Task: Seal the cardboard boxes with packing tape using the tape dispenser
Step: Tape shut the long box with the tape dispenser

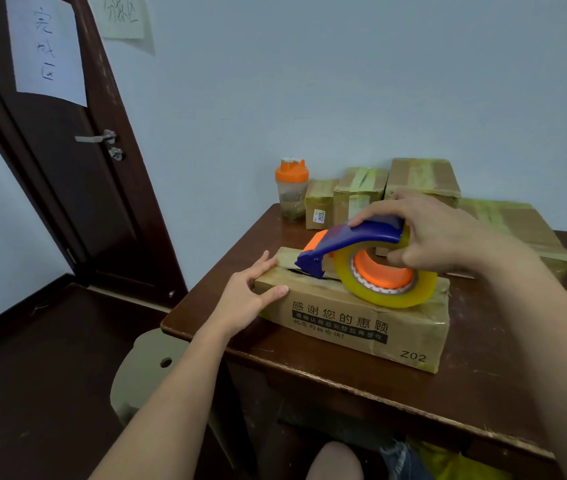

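Observation:
A long cardboard box (361, 323) with black printed text lies on the dark wooden table (344, 382), its top seam partly open near the left end. A blue and orange tape dispenser (351, 244) with a yellowish tape roll (389, 289) sits on top of the box. My right hand (427, 233) grips the dispenser's blue handle, fingers curled into the roll's core. The dispenser's blade end touches the seam. My left hand (251, 292) holds the box's left end, thumb on the front face and fingers on top.
Several taped cardboard boxes (420, 178) stand at the table's back, a larger one (524, 230) at the right. An orange-lidded shaker bottle (290, 188) stands at the back left corner. A dark door (67, 168) is at the left, a beige stool (147, 372) below the table edge.

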`<state>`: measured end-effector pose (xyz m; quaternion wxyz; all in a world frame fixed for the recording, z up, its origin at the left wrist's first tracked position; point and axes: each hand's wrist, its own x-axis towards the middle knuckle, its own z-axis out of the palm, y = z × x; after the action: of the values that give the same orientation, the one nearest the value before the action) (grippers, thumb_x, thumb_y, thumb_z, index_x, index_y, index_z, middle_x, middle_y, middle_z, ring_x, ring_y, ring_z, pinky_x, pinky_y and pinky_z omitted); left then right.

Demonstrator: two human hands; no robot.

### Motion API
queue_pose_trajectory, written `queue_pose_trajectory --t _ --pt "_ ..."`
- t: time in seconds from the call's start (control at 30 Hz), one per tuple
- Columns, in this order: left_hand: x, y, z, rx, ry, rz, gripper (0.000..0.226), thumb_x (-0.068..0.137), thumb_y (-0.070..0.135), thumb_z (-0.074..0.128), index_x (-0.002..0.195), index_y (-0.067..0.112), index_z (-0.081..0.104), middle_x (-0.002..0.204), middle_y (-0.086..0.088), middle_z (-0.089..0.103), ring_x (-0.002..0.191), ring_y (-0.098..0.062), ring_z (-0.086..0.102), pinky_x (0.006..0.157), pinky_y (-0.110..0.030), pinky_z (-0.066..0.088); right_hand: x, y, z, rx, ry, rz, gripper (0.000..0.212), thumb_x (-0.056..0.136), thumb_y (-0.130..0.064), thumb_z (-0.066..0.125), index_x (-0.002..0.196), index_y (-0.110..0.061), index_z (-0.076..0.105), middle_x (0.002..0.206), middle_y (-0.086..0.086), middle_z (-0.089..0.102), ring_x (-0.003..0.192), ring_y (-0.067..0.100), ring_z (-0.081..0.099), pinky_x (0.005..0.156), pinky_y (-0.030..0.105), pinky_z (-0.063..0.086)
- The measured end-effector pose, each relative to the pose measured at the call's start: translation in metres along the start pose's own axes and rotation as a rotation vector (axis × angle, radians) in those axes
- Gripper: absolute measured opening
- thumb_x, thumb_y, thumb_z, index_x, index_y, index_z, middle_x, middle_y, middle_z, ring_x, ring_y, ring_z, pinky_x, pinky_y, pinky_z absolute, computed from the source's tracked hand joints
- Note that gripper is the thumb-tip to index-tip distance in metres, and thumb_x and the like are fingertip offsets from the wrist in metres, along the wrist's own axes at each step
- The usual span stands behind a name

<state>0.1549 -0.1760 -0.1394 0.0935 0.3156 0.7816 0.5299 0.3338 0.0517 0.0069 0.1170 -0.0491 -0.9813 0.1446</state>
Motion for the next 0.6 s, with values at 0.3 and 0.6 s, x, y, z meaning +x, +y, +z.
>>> queue_pose_trajectory --t 0.3,0.6 --pt "0.003 -0.003 0.004 0.06 0.006 -0.007 0.068 0.082 0.037 0.075 0.144 0.035 0.046 0.157 0.016 0.028 0.145 -0.013 0.028 0.118 -0.045 0.028 -0.015 0.01 0.007 0.024 -0.006 0.048 0.062 0.075 -0.016 0.067 0.108 -0.061 0.042 0.101 -0.008 0.041 0.078 0.012 0.052 0.067 0.035 0.047" --pt "-0.007 0.002 0.027 -0.038 0.165 -0.061 0.067 0.086 0.054 0.063 0.146 0.036 0.04 0.153 0.007 0.04 0.14 -0.016 0.035 0.113 -0.045 0.037 -0.013 0.008 0.012 0.01 0.022 0.026 0.058 0.076 -0.015 0.066 0.106 -0.059 0.043 0.1 -0.009 0.044 0.081 0.008 0.051 0.061 0.028 0.038"
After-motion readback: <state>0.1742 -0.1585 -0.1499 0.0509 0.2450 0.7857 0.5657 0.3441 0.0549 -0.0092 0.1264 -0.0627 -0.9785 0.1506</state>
